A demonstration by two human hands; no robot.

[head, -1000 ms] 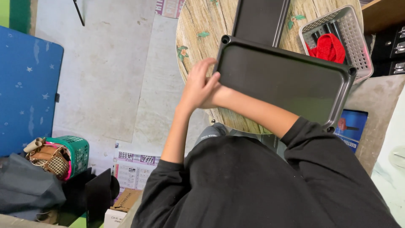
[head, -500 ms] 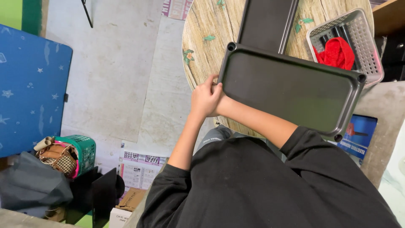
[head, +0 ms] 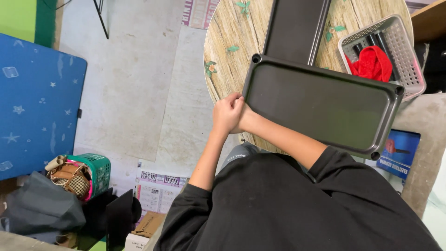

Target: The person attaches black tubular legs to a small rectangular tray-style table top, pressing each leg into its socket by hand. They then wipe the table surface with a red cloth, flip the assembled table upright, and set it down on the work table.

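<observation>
Both hands [head: 228,113] are pressed together, clasped at the left short edge of a dark rectangular tray [head: 320,104] lying on the round wooden surface [head: 227,42], near a grey basket [head: 399,51] holding red cloth [head: 371,62]

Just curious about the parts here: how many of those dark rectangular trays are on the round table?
2. One dark tray lies nearest the person, both hands at its left end. A second dark tray lies beyond it, running off the top edge. Others may lie out of view.
</observation>
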